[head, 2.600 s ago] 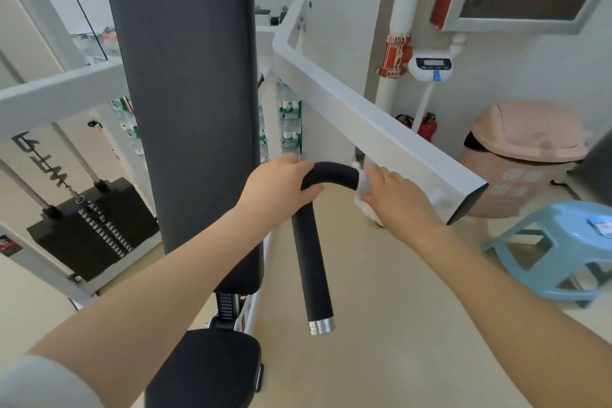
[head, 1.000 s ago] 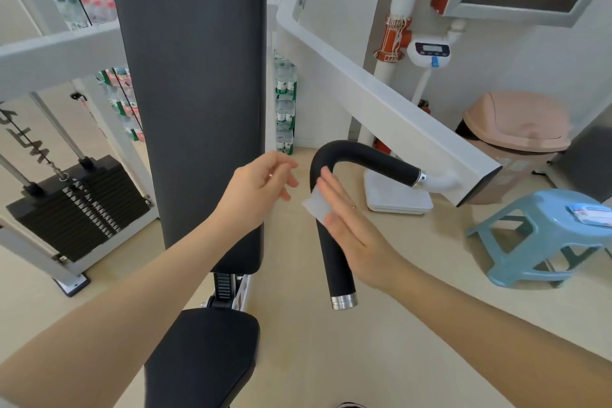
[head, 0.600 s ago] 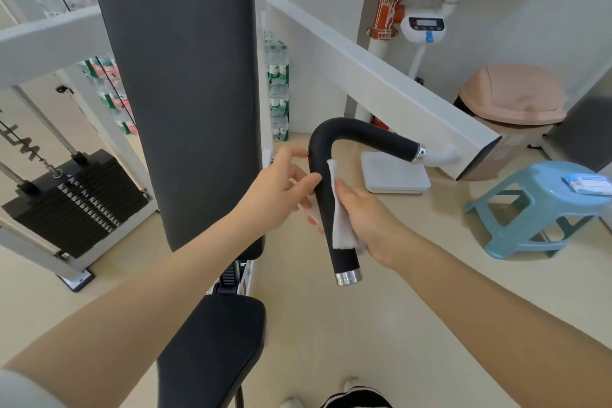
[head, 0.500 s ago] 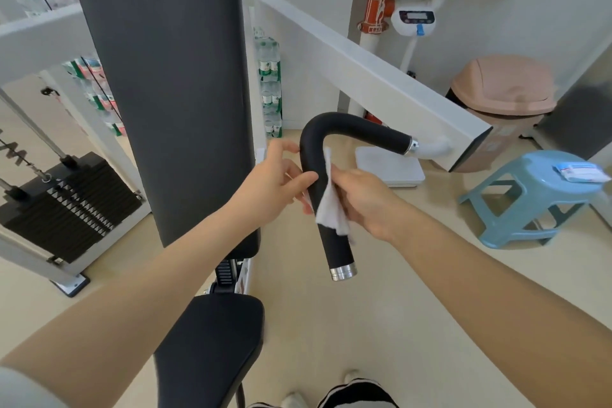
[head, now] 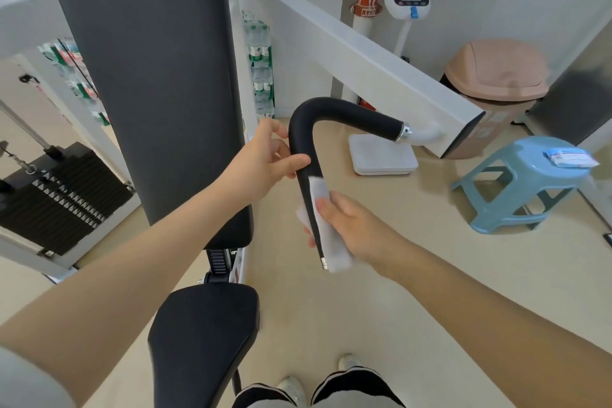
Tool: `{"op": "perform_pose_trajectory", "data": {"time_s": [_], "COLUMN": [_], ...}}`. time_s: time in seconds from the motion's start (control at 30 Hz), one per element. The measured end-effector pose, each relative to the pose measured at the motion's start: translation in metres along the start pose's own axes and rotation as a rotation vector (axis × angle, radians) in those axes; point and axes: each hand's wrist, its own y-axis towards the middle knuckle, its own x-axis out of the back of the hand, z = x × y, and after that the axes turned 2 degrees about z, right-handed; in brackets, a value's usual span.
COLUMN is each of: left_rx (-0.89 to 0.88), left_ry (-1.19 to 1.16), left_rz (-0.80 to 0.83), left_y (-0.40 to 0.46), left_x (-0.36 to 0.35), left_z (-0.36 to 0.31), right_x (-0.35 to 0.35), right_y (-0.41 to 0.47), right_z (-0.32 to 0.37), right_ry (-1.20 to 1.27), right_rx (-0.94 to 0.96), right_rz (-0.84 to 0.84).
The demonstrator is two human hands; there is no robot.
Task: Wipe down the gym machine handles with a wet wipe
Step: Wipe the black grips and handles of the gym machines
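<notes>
The right hand (head: 356, 225) has slid down the handle (head: 334, 111) since a moment ago, and the wet wipe (head: 326, 225) now covers the low end of the bar. The right hand's fingers curl round the wipe and the bar, and its thumb presses on the front of the wipe. The left hand (head: 261, 164) holds the handle higher up, just under the bend, with thumb and fingers pinching it loosely. The wipe hides most of the bar's low part; only a bit of the silver cap peeks out. The fingers behind the bar are mostly hidden. The handle joins a white arm (head: 364, 63) of the machine. Beside it are a tall black back pad (head: 145, 76) and a black seat (head: 202, 334). Farther off stand a blue stool (head: 523, 182) and a pink bin (head: 493, 76).
</notes>
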Motion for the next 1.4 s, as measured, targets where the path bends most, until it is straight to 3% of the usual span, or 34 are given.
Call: {"op": "perform_pose_trajectory", "data": {"time_s": [0.07, 0.13, 0.23, 0.3, 0.33, 0.43, 0.5, 0.57, 0.6, 0.73, 0.83, 0.9, 1.07, 1.23, 1.4], "left_rx": [0.004, -0.003, -0.031, -0.047, -0.059, -0.008, 0.066, 0.099, 0.104, 0.091, 0.086, 0.093, 0.105, 0.158, 0.153], "left_ry": [-0.004, 0.037, 0.104, 0.131, 0.149, 0.045, -0.104, -0.073, -0.066, -0.116, -0.068, -0.042, 0.026, 0.086, -0.024], "left_rz": [0.012, 0.023, -0.007, -0.006, 0.007, -0.011, -0.097, -0.15, -0.156, -0.164, -0.184, -0.204, -0.298, -0.403, -0.341], "left_y": [0.002, 0.002, 0.002, 0.0, 0.0, -0.003, -0.005, -0.008, -0.009, -0.01, -0.007, -0.003, 0.006, 0.012, 0.024], "left_x": [0.002, 0.003, 0.002, 0.002, 0.003, 0.009, 0.012, 0.014, 0.014, 0.011, 0.009, 0.009, 0.004, 0.001, -0.007], "left_z": [-0.001, -0.002, -0.002, 0.0, 0.003, 0.019, 0.029, 0.033, 0.033, 0.025, 0.016, 0.01, -0.005, -0.005, -0.023], "right_x": [0.007, 0.018, 0.018, 0.007, 0.004, 0.018, 0.032, 0.04, 0.044, 0.043, 0.028, 0.036, 0.058, 0.066, 0.098], "right_y": [-0.011, -0.003, 0.015, 0.017, 0.016, 0.008, -0.001, 0.002, 0.011, 0.036, 0.015, 0.017, 0.076, 0.079, 0.091], "right_z": [-0.003, 0.005, 0.021, 0.024, 0.02, -0.001, -0.005, 0.005, 0.013, 0.038, 0.026, 0.037, 0.075, 0.071, 0.084], "right_ry": [0.016, -0.028, -0.347, -0.743, -0.914, -1.264, -1.439, -1.567, -1.6, -1.642, -1.674, -1.638, -1.592, -1.604, -1.219], "right_rx": [-0.02, 0.01, 0.128, 0.352, 0.488, 0.756, 0.886, 0.972, 0.957, 0.892, 1.035, 1.019, 0.816, 0.902, 0.41], "right_rz": [0.098, 0.075, -0.23, -0.474, -0.488, -0.274, -0.015, 0.213, 0.242, 0.092, 0.438, 0.518, 0.167, 0.237, 0.012]}}
